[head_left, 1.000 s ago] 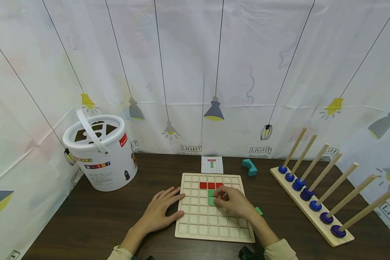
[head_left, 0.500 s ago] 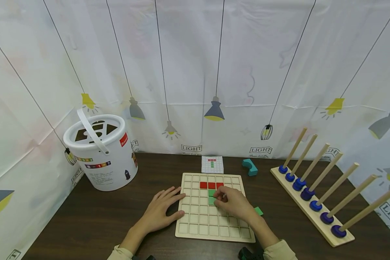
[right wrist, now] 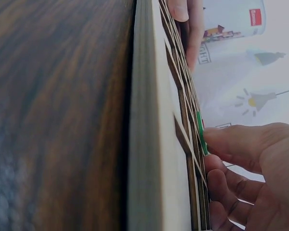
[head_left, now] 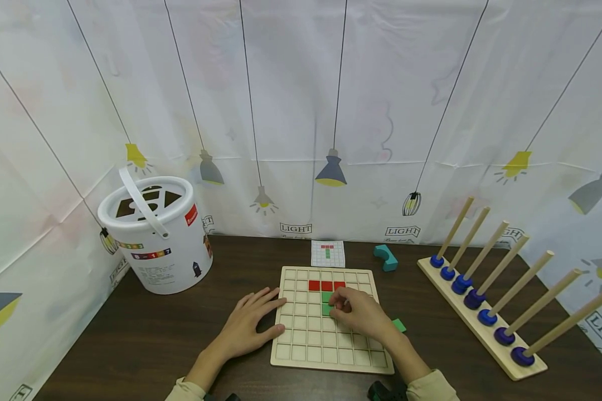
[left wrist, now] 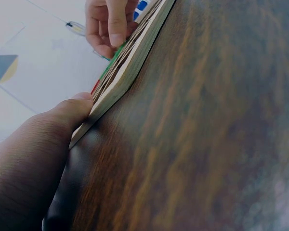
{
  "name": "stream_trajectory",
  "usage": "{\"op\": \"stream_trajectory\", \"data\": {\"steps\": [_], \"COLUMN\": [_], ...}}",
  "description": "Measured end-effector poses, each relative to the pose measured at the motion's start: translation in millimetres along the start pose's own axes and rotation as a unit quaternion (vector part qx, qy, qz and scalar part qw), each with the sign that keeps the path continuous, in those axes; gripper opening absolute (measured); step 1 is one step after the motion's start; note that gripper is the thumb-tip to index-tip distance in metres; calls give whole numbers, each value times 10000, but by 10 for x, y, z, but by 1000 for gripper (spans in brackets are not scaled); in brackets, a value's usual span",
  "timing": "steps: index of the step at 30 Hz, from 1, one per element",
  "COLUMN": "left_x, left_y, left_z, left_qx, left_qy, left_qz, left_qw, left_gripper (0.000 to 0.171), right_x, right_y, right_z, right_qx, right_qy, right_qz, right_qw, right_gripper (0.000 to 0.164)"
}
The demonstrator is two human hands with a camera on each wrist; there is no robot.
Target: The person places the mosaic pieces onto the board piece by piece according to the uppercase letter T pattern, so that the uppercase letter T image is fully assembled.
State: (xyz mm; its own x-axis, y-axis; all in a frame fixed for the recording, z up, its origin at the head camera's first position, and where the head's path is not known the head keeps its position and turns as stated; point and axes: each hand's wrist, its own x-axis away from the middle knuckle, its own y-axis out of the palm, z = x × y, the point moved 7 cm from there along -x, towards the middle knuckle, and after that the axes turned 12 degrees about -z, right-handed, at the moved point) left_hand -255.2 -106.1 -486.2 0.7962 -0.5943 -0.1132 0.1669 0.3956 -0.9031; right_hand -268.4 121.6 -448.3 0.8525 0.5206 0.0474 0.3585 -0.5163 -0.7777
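Note:
A pale wooden grid board lies flat on the dark table. My left hand rests at its left side with fingers spread, the fingertips on the rim. Over the board's middle, my right hand has thumb and index finger curled at the right edge of a green square tile; the right wrist view shows the thumb against that green tile. Another green tile sits directly behind it, below a row of red tiles. The rightmost red tile is partly covered by my right hand.
Behind the board lies a printed pattern card, with a teal arch block to its right. A loose green tile is beside my right forearm. A white bucket stands left; a peg rack with blue rings is at right.
My right hand's fingertips shift very slightly at the green tile. The left hand and the board stay where they were.

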Motion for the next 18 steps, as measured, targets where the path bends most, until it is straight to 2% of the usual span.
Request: {"op": "stream_trajectory", "data": {"steps": [5,18], "left_x": [0,-7], "left_y": [-1,9], "left_z": [9,-18], "left_qx": [-100,21], "left_qy": [14,-32], "left_qz": [-35,-85], "left_qw": [9999,10000], "left_gripper": [57,58], "right_x": [-2,6], "right_y": [4,-7], "right_z": [8,-15], "right_qx": [-17,-47], "right_qy": [1,-23], "right_qz": [-45,-143], "right_qw": [10000,9999], "right_gripper": [9,9]}}
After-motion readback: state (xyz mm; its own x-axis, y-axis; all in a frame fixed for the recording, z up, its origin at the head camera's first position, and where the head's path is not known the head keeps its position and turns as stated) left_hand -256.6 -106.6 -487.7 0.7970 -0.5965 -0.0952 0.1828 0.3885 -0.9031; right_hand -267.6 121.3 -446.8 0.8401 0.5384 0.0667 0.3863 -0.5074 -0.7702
